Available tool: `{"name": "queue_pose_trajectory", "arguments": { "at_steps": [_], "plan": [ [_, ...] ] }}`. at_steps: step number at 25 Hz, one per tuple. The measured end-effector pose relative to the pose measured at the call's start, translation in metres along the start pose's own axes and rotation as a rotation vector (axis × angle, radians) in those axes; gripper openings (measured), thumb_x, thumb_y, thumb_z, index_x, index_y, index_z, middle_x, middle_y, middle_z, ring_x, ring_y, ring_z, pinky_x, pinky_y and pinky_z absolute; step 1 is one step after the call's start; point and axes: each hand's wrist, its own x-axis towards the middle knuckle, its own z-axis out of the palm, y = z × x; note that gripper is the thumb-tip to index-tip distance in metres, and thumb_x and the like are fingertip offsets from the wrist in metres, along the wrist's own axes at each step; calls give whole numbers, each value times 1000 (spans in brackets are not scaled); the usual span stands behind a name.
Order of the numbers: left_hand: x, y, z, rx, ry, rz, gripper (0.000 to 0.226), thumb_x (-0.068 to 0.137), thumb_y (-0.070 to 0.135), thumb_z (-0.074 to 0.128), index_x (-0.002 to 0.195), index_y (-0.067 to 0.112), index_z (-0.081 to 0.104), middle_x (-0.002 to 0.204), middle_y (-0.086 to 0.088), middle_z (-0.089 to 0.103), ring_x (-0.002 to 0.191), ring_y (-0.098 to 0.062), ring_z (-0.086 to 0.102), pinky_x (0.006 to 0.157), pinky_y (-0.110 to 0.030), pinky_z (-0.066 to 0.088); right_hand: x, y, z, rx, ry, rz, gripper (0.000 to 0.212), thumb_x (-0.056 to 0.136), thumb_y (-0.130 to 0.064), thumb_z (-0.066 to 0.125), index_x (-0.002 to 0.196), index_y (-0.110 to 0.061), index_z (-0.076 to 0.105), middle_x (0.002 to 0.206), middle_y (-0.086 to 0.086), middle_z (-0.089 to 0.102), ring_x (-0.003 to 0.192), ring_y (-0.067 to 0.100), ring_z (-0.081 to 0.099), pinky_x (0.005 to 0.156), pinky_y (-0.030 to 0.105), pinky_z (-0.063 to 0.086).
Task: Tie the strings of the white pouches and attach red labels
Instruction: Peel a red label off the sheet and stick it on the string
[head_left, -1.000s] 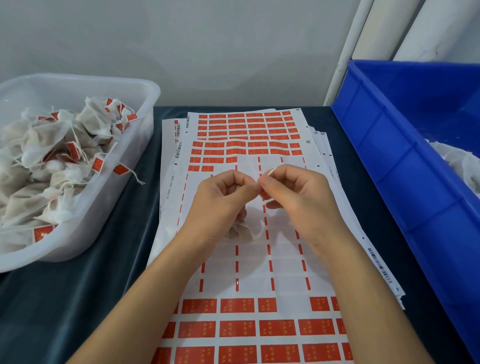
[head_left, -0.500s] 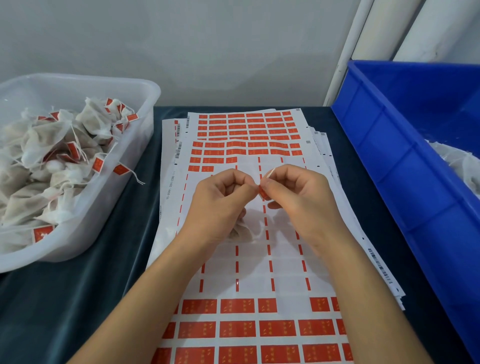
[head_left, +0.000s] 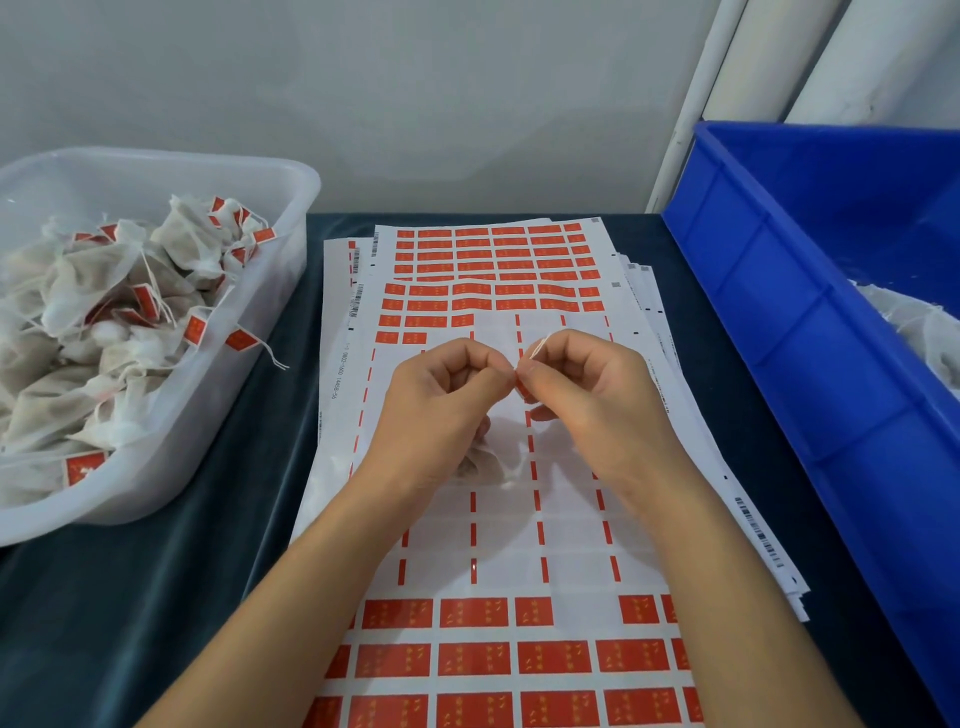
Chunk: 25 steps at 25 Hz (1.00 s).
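Note:
My left hand (head_left: 441, 400) and my right hand (head_left: 587, 395) meet fingertip to fingertip above the label sheets (head_left: 519, 545). Between the fingertips is a small red label (head_left: 521, 387), pinched from both sides. A thin white string end (head_left: 540, 344) sticks up from my right hand's fingers. A white pouch (head_left: 480, 462) hangs below my left hand, mostly hidden by it. Rows of red labels (head_left: 472, 657) remain on the sheets near me and at the far end.
A clear tub (head_left: 291, 208) on the left holds several white pouches with red labels. A blue crate (head_left: 779, 322) on the right holds more white pouches (head_left: 914, 322). Dark cloth (head_left: 156, 597) covers the table. The wall and white pipes stand behind.
Both hands stay in nearly the same place, working the label with small finger moves. The string end now shows a little more clearly above my right fingers.

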Motion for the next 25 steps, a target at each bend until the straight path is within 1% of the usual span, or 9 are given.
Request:
{"name": "queue_pose_trajectory", "arguments": {
  "at_steps": [2,4,6,9,14,16,19,21,25],
  "plan": [
    [-2,0,0,7,0,16,22,96,17,67,77,25,74,65,-4,61,55,-16,56,51,-31,51,0,-1,0,-19,-8,-14,13,98,-17,65,88,-20,72,84,-4,71,88,17,69,85,44,61],
    [-2,0,-1,12,5,25,22,95,17,68,76,26,75,65,-7,61,55,-19,56,47,-29,50,-1,-1,0,-29,-13,-27,14,98,-16,64,86,-19,71,83,-4,70,88,18,68,85,47,60],
    [-2,0,-1,9,4,26,22,95,18,68,76,26,75,64,-3,61,55,-17,56,50,-30,51,-1,-1,1,-22,-2,-31,14,98,-16,64,86,-19,71,83,-4,70,88,18,68,85,47,60],
    [0,-1,0,-8,8,19,18,96,16,68,81,23,75,65,4,63,57,-11,56,60,-37,55,-1,-1,2,-14,46,-18,11,97,-18,67,88,-21,73,84,-7,72,89,16,69,85,45,61],
    [1,-3,2,-4,29,33,16,96,15,68,83,22,75,69,4,67,57,-10,58,63,-33,57,0,-1,2,3,75,-6,10,96,-20,68,89,-20,74,83,-8,72,88,16,69,85,44,61],
    [0,-3,2,-8,31,44,19,95,15,69,79,24,74,68,2,65,57,-13,58,61,-31,56,-1,-1,2,5,65,-9,9,97,-20,67,90,-21,73,84,-8,72,89,16,70,86,43,61],
    [0,-3,2,-5,29,61,23,94,14,69,75,26,73,71,-14,63,57,-19,57,53,-29,53,-1,0,1,4,38,-20,8,96,-17,68,90,-21,73,86,-7,72,90,16,70,85,42,61],
    [-1,-2,2,7,29,57,22,94,15,69,75,27,73,74,-22,62,56,-22,58,47,-27,50,0,0,0,-14,22,-37,11,95,-14,67,87,-20,73,84,-7,72,88,16,69,83,42,61],
    [0,-2,1,12,19,51,18,94,16,70,78,24,74,76,-27,59,55,-25,59,41,-26,48,0,0,1,-43,17,-67,16,95,-13,65,82,-21,71,80,-8,69,84,14,67,81,42,61]
  ]
}}
